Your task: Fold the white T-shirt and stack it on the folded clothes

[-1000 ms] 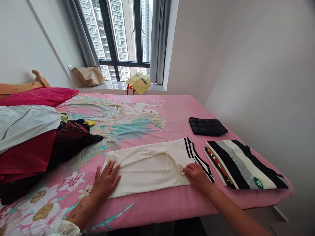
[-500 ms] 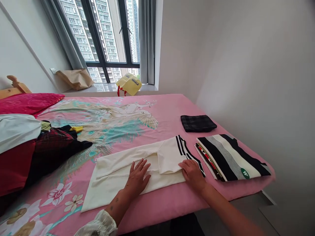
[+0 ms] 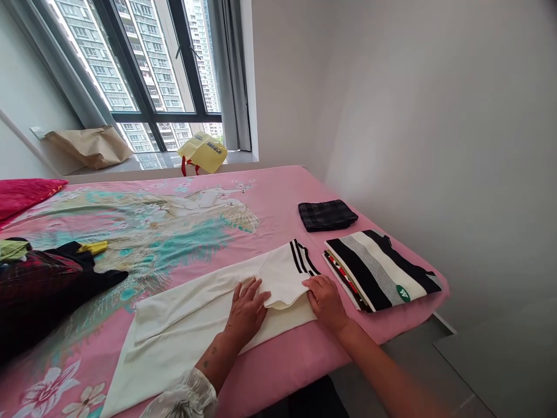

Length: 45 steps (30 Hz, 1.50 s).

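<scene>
A cream garment (image 3: 183, 316) with black stripes at its collar end lies flat on the pink floral bedspread (image 3: 183, 226), partly folded. My left hand (image 3: 246, 310) rests flat on its middle with fingers spread, just beside the folded-over sleeve. My right hand (image 3: 324, 299) presses on the garment's right end near the striped trim, fingers curled down on the cloth.
A folded striped black-and-white top (image 3: 383, 270) lies on a small stack at the bed's right edge, with a folded dark plaid piece (image 3: 327, 214) behind it. A heap of dark and red clothes (image 3: 43, 284) sits at left. A yellow bag (image 3: 203, 152) and brown paper bag (image 3: 89, 146) stand on the windowsill.
My left hand slid right along the garment from its left end to the middle. The sleeve got folded over. The view swung right.
</scene>
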Motion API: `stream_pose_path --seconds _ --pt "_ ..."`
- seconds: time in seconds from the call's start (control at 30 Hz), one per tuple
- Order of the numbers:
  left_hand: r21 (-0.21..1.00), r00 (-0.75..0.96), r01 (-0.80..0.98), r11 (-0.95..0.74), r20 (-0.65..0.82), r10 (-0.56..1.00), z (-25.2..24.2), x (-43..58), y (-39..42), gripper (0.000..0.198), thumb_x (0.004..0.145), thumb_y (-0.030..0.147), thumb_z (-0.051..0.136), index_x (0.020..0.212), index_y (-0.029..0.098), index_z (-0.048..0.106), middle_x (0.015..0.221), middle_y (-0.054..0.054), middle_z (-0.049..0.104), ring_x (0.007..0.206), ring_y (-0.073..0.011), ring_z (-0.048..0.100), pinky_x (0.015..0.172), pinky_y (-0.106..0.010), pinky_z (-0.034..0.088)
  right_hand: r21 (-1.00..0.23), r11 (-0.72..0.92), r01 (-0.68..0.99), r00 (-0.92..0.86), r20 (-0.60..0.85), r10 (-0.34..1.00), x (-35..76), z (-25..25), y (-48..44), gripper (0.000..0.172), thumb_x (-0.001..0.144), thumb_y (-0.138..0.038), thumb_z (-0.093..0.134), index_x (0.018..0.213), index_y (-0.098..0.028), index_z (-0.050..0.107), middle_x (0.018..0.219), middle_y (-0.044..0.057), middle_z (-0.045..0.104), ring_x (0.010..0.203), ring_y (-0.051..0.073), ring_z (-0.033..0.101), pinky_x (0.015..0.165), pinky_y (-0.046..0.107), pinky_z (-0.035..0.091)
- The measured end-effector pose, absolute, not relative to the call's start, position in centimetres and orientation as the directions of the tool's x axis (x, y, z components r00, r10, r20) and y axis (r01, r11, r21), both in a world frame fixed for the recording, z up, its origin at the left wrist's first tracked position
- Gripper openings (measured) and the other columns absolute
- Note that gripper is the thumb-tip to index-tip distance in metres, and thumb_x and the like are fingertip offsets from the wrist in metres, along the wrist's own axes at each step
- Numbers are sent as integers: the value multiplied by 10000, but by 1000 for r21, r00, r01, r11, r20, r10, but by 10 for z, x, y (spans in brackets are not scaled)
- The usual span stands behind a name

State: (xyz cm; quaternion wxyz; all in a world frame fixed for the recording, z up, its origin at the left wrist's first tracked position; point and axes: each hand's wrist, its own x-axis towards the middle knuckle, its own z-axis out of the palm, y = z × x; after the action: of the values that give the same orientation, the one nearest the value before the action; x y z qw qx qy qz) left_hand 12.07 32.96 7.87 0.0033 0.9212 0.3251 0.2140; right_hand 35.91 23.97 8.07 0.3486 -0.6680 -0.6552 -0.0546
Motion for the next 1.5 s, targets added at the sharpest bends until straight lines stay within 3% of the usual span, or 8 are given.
stream_pose_path --seconds 0.1,0.27,0.4,0.53,0.8,1.13,1.43,1.5 --pt "203 676 587 -784 409 613 79 121 326 302 863 236 435 1111 248 608 1318 -109 543 1306 -254 401 1087 -519 265 -381 114 917 122 542 831 363 88 238 288 817 -79 441 985 -199 641 959 69 638 985 216 519 889 375 371" --pt "224 774 504 -834 313 551 71 100 315 336 849 378 494 1158 273 573 1366 -95 500 1309 -275 388 1088 -544 244 -415 85 906 99 403 910 371 81 228 339 674 -22 450 885 -200 647 916 51 644 947 210 535 862 360 395" --pt "225 592 684 -694 385 708 66 67 323 269 881 272 418 1084 230 589 1214 -101 594 1176 -234 505 1042 -460 334 -490 66 869 178 434 883 380 78 230 290 728 -74 425 901 -176 634 933 72 650 933 210 546 872 363 421" --pt "174 406 857 -485 350 844 68 39 348 314 806 204 477 1105 212 573 1200 -110 587 1141 -267 508 999 -452 360 -536 86 840 175 418 891 367 85 242 247 798 -146 422 923 -182 632 951 71 654 940 213 554 876 373 437" --pt "131 412 892 -432 156 898 70 14 378 391 829 93 366 1087 244 617 1185 -64 627 1072 -211 568 896 -367 431 -562 226 795 5 380 925 273 97 276 213 819 -194 498 1005 -192 601 992 85 630 970 231 541 878 381 450" --pt "30 286 957 -290 88 954 71 -57 377 528 749 38 383 1201 218 588 1329 -103 548 1220 -256 490 990 -435 368 -376 129 917 -65 177 982 231 76 342 546 709 -119 512 1251 -187 483 1321 110 500 1224 270 402 955 408 357" --pt "-4 196 981 -196 54 979 75 -135 379 522 704 55 419 1153 227 622 1313 -106 562 1253 -274 466 1038 -510 297 -331 77 941 -30 145 989 234 56 353 404 791 -77 428 1137 -216 582 1191 79 615 1096 235 510 851 383 357" --pt "-11 129 992 -128 124 984 76 -131 376 502 731 72 406 1178 187 604 1348 -140 522 1279 -292 433 1043 -527 287 -328 71 942 -19 159 987 232 55 352 357 835 -101 409 1110 -222 602 1176 67 628 1085 228 522 848 381 353"
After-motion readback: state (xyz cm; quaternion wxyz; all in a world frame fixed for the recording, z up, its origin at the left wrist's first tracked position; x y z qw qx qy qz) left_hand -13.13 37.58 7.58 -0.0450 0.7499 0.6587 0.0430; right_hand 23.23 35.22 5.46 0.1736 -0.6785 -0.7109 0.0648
